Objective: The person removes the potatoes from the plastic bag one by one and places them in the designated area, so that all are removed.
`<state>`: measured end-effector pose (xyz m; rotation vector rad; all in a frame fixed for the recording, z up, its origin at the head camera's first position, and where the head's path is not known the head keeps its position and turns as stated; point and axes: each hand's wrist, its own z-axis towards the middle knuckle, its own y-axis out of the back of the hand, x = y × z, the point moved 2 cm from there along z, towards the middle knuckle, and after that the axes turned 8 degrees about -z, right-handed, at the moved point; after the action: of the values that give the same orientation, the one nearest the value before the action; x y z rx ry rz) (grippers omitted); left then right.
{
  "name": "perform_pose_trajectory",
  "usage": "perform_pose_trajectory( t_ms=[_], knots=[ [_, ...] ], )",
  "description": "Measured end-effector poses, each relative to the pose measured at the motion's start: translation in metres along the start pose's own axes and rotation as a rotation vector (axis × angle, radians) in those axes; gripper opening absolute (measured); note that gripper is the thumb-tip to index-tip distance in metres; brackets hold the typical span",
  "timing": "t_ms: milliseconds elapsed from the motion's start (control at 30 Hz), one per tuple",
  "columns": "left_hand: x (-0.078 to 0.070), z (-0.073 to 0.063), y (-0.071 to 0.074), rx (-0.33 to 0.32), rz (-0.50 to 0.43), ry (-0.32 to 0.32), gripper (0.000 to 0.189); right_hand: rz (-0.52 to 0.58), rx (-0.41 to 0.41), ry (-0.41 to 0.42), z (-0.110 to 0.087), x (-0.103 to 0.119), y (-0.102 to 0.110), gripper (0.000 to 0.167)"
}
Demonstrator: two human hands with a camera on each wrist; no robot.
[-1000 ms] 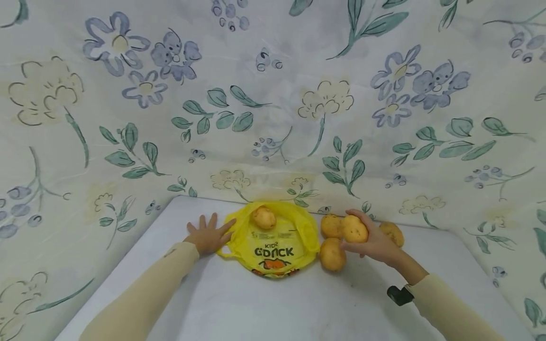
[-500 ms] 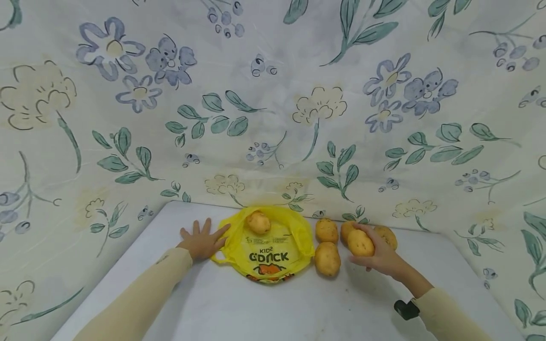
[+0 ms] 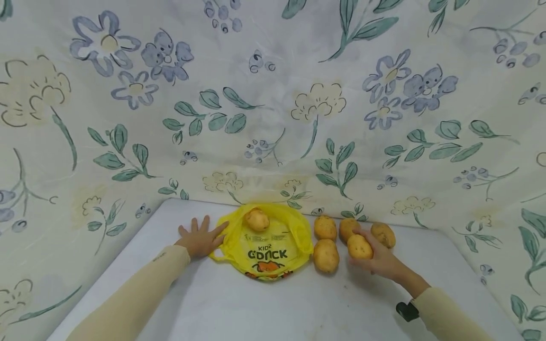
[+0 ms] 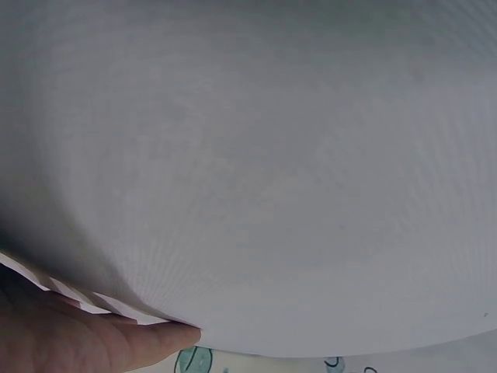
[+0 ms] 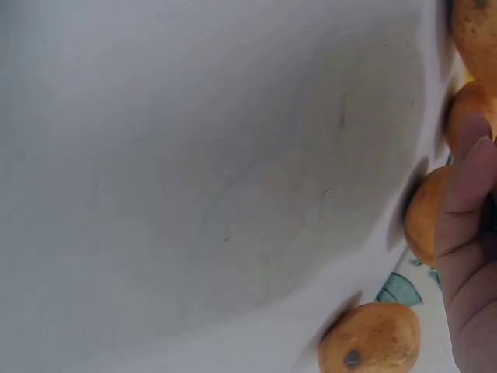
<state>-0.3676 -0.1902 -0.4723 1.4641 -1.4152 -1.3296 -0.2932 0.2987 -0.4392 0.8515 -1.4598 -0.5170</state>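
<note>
My right hand (image 3: 377, 258) grips a potato (image 3: 359, 246), thumb and fingers round its sides, low over the table in front of the back potatoes. Behind it sits another potato (image 3: 349, 228); to its left are a back potato (image 3: 325, 228) and a front potato (image 3: 326, 255). One more potato (image 3: 383, 235) lies beyond the hand at the right. My left hand (image 3: 199, 240) rests with spread fingers at the left edge of a yellow plastic bag (image 3: 273, 239), fingertips on its rim. The bag lies mouth up, with one potato (image 3: 257, 219) at its back.
The white table (image 3: 273, 312) ends against a floral-patterned cloth (image 3: 264, 118) just behind the bag and potatoes. A bag handle (image 3: 217, 255) sticks out near my left hand. A dark device (image 3: 408, 311) sits at my right wrist.
My right hand has carried its potato rightward and nearer to me, away from the two potatoes beside the bag, uncovering one behind it. My left hand stays at the bag.
</note>
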Motion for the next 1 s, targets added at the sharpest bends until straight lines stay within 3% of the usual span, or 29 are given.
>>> perform_pose_trajectory(
  t_ms=[233,500,1000],
  knots=[
    [0.0008,-0.0022,-0.0056,0.013,0.004,0.008,0.070,-0.002,0.042,0.009,-0.0044,-0.0043,-0.0063,0.078],
    [-0.0038,-0.0055,-0.0033,0.014,-0.012,0.007,0.069,-0.086,0.031,0.048,-0.0027,-0.0068,-0.0073,0.081],
    [0.0009,-0.0005,-0.0018,0.001,0.000,0.000,0.071,-0.127,0.030,0.068,0.0027,-0.0098,-0.0061,0.086]
  ],
)
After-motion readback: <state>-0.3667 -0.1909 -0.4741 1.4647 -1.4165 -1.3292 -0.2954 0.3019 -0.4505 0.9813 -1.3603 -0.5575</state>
